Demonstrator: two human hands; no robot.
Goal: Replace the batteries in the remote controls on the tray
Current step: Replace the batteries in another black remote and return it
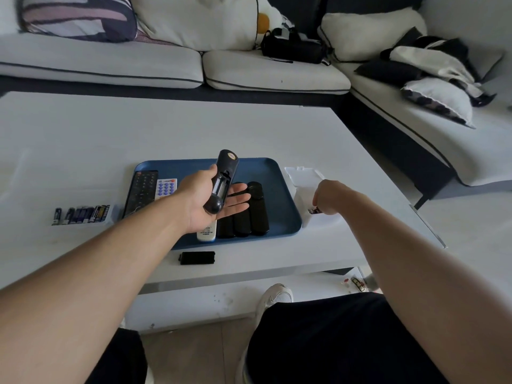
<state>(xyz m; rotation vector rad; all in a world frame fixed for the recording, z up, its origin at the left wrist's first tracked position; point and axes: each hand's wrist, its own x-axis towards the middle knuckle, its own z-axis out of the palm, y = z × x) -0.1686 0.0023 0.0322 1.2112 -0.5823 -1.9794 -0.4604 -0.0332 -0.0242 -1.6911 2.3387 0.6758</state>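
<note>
Left hand (206, 200) grip cradles black remote (221, 184) over tray (282, 214), bay up for loading | right hand (328, 199) grip pinches battery (315, 210) at white box (303, 187) | cover (197, 258) parked on desk (138, 128)

Tray (279, 173) sits mid-table (83, 128) with remotes (243, 214) in it. Batteries (81, 214) are off to its left, a box (303, 184) just right, the battery cover (197, 258) in front, and the sofa (166, 65) behind the table.

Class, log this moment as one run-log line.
left hand: holds open black remote | right hand: reaching into white box | cover: on table
</note>
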